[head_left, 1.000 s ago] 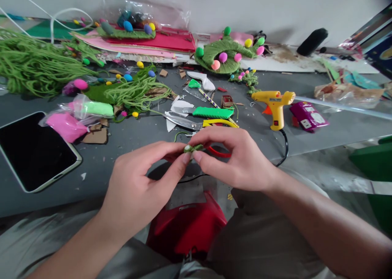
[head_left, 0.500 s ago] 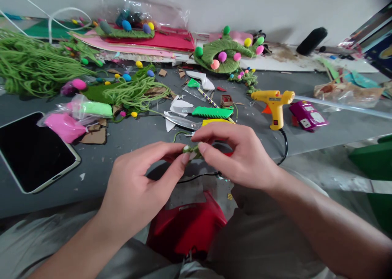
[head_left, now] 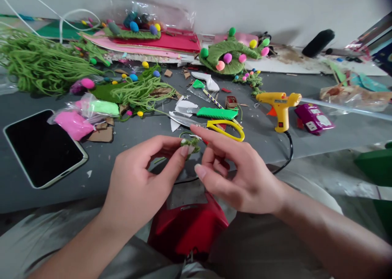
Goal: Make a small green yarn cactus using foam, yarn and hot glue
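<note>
Between the thumb and fingers of my left hand (head_left: 143, 173) is a small piece of green yarn work (head_left: 192, 144), with a loose strand trailing from it. Just to its right, my right hand (head_left: 241, 173) is open, thumb and index finger apart, holding nothing. Beyond the hands lie yellow-handled scissors (head_left: 226, 130) and a green utility knife (head_left: 217, 113). A loose heap of green yarn (head_left: 137, 91) with small coloured balls lies further left.
A yellow glue gun (head_left: 279, 107) stands at right, its black cord hanging over the table edge. A tablet-like black-screened device (head_left: 45, 148) and bagged pink clay (head_left: 73, 125) lie left. Yarn-wrapped green shapes (head_left: 226, 52) with coloured balls sit at the back. Below is a red stool (head_left: 190, 226).
My right hand has let go of the green yarn piece and drawn back a little to the right, its fingers spreading. My left hand keeps its pinch. The view has shifted slightly left.
</note>
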The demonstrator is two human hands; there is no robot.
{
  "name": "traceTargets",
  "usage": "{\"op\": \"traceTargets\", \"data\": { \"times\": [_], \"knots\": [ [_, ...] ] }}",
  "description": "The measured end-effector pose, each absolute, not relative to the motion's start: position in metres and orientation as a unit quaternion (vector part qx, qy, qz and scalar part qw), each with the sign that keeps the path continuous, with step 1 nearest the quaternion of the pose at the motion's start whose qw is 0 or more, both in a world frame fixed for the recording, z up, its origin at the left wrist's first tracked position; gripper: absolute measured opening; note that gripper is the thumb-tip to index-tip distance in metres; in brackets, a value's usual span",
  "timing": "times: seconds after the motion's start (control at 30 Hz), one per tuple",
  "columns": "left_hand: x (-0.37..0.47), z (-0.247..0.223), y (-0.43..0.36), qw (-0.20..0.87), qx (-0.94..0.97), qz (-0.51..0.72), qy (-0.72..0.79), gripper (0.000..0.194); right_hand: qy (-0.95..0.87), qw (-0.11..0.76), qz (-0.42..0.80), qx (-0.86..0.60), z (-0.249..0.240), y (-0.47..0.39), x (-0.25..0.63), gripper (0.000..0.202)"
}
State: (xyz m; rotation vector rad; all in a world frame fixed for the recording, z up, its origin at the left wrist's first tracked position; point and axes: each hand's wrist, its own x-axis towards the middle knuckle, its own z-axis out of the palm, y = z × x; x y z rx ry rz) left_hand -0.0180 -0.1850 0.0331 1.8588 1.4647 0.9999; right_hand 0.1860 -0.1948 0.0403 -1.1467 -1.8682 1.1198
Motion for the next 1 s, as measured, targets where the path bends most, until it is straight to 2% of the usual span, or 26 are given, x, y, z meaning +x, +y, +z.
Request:
{"op": "traceTargets", "data": {
  "times": [0.2,0.6,1.0],
  "knots": [
    [-0.0175,0.0337,-0.1875,0.303,0.688,0.357,0.554,0.01,-0.687,0.311,0.478,-0.449,0.0465,-0.1907,0.1866,0.049],
    [-0.0177,0.0324,-0.1866,0.3,0.685,0.36,0.558,0.011,-0.677,0.309,0.485,-0.459,0.0485,-0.1913,0.1874,0.035],
    [-0.0194,0.0344,-0.1871,0.295,0.69,0.35,0.56,0.01,-0.685,0.299,0.485,-0.455,0.0478,-0.192,0.1859,0.046]
  ]
}}
